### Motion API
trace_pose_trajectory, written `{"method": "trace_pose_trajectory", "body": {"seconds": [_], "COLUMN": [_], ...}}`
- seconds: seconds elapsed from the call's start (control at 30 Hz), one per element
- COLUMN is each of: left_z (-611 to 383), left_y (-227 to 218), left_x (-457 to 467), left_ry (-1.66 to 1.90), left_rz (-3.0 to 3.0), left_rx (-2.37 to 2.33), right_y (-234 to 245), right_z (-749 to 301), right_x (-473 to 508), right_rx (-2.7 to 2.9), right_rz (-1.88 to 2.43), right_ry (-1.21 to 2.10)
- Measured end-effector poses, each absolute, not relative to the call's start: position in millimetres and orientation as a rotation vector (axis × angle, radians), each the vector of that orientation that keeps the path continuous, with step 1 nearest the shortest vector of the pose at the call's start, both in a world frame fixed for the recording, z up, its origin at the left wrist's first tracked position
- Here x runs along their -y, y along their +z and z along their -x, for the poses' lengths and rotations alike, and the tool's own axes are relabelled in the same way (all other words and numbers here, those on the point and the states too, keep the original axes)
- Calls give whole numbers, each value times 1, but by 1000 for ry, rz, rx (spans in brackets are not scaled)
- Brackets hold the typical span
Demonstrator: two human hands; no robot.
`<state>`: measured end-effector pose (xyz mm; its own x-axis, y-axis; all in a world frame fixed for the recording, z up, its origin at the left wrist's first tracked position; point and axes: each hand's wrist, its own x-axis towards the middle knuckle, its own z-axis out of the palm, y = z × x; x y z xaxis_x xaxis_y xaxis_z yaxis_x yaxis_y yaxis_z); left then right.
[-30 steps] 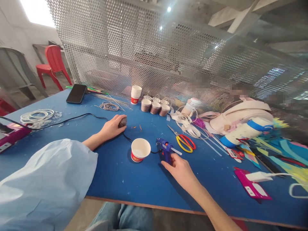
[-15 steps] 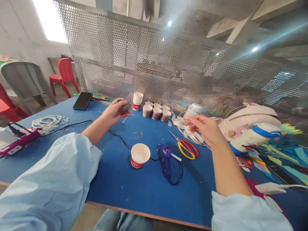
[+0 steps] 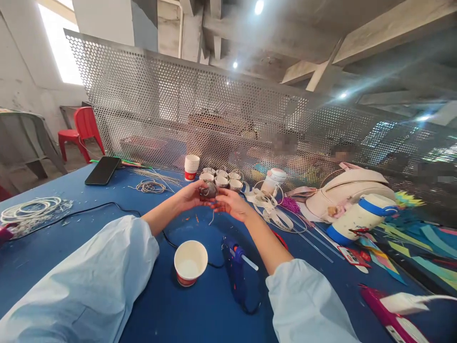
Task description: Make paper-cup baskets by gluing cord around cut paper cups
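My left hand point(image 3: 189, 196) is closed around a small grey-brown ball of yarn point(image 3: 209, 189), held above the middle of the table. My right hand point(image 3: 234, 205) meets it from the other side, its fingers curled at the ball. A loose yarn end dangles below the fingers. Nearer to me stands a paper cup point(image 3: 191, 264), upright, white inside with a red band. Right of the cup lies a blue hot glue gun point(image 3: 235, 259) with a white glue stick in it. Behind my hands are several grouped cups point(image 3: 221, 178), partly hidden.
A stack of paper cups point(image 3: 192, 166) stands at the back beside a phone point(image 3: 103, 170). White ribbon point(image 3: 266, 202), a pink bag point(image 3: 352, 193) and a bottle point(image 3: 362, 216) lie to the right. A black cord crosses the left side. A power strip point(image 3: 391, 314) sits front right.
My hands were far apart and have come together at the yarn ball. The right hand moved left, the left hand moved right. The view has shifted, and my right forearm covers most of the scissors.
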<state>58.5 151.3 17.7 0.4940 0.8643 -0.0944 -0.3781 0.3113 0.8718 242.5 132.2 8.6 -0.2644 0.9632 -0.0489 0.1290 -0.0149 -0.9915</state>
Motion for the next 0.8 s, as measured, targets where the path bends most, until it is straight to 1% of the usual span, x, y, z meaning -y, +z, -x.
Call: {"method": "trace_pose_trajectory", "body": {"seconds": [0.1, 0.5, 0.8], "left_z": [-53, -16, 3], "left_y": [6, -22, -33], "left_x": [-158, -182, -194], "left_ry": [888, 905, 1003], "left_rz": [-921, -933, -933], "left_rx": [-687, -912, -1072], "right_y": [-1, -8, -9], "right_z": [-250, -303, -319], "right_x": [-138, -151, -158], "right_rx": [1514, 1477, 1449], "right_rz": [1292, 1568, 1618], "right_ry": [1387, 928, 799]}}
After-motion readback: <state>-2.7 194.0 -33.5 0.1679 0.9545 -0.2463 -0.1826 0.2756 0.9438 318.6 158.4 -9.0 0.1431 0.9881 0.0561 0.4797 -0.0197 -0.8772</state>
